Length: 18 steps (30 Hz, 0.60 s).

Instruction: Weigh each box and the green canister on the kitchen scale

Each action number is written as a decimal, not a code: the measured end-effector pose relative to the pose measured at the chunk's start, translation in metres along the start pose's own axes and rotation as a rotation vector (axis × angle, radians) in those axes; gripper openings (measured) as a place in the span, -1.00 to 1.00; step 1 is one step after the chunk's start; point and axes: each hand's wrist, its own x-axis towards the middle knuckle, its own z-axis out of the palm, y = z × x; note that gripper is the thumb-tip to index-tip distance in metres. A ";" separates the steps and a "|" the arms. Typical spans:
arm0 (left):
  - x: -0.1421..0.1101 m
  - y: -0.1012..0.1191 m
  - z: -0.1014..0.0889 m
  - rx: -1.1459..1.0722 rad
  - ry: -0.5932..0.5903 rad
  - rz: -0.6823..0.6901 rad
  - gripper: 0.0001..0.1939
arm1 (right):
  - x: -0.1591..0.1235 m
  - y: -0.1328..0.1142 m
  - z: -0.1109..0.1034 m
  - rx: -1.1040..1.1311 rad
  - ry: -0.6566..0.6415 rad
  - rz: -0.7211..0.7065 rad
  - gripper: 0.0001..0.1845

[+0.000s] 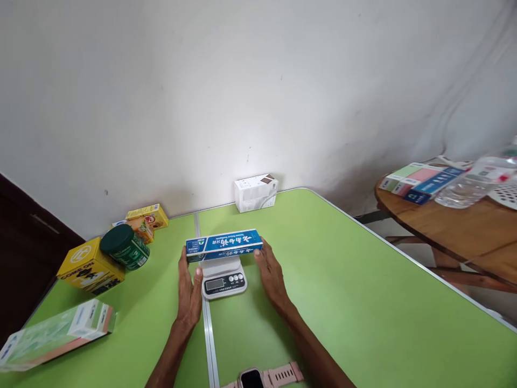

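Observation:
A long blue toothpaste box [224, 245] lies crosswise over a small white kitchen scale [224, 283], covering most of its platform. Whether the box rests its weight on the scale, I cannot tell. My left hand [189, 293] is at the box's left end, its fingers against that end and its thumb pointing up in front. At the right end, my right hand [272, 272] has its thumb at the front corner and its fingers behind, partly hidden. The scale's display and several round buttons face me.
Left on the green table [343, 280] are a green-lidded jar [125, 246], a yellow box [92, 265], small yellow packs [147, 216] and a pale green carton [58, 334]. A white box [256, 193] stands by the wall. A pink-strapped smartwatch [252, 378] lies near me. Right, a wooden table [464, 231] holds a plastic bottle [464, 188].

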 end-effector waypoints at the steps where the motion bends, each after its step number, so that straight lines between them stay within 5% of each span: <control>1: 0.005 0.009 0.007 -0.001 -0.037 0.023 -0.13 | 0.007 -0.003 -0.009 -0.013 0.042 -0.007 -0.22; 5: 0.039 0.035 0.051 0.006 -0.283 0.016 -0.12 | 0.052 -0.003 -0.054 -0.115 0.205 -0.020 -0.14; 10: 0.099 0.029 0.125 0.007 -0.443 -0.044 -0.11 | 0.118 0.026 -0.097 -0.272 0.249 0.062 -0.06; 14: 0.136 0.016 0.167 0.008 -0.497 -0.057 -0.08 | 0.155 0.051 -0.107 -0.323 0.228 0.082 -0.12; 18: 0.164 0.007 0.189 0.007 -0.533 -0.045 0.12 | 0.181 0.071 -0.104 -0.378 0.218 0.071 -0.12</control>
